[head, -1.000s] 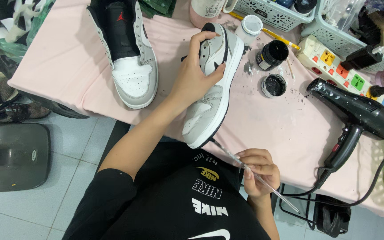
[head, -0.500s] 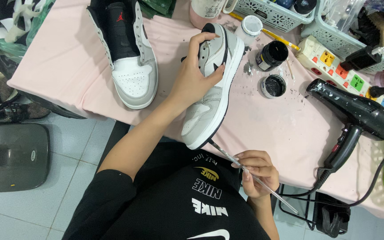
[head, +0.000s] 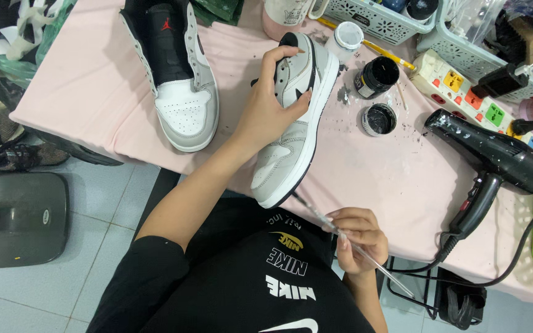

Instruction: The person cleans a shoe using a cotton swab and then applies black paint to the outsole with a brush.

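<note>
on the table, left hand (head: pixel 266 114) grips sneaker (head: pixel 294 123); right hand (head: pixel 356 237) pinches brush (head: pixel 347 237) beside it.

On the table (head: pixel 94 105), the held sneaker (head: pixel 294 117) lies at centre, its mate (head: pixel 177 74) at nine o'clock, jars (head: pixel 377 77) at two, hair dryer (head: pixel 495 154) at three.

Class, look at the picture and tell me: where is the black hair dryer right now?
In the head view, the black hair dryer lies on the pink table cover at the right, beside the power strip and right of the open paint jar.
</note>
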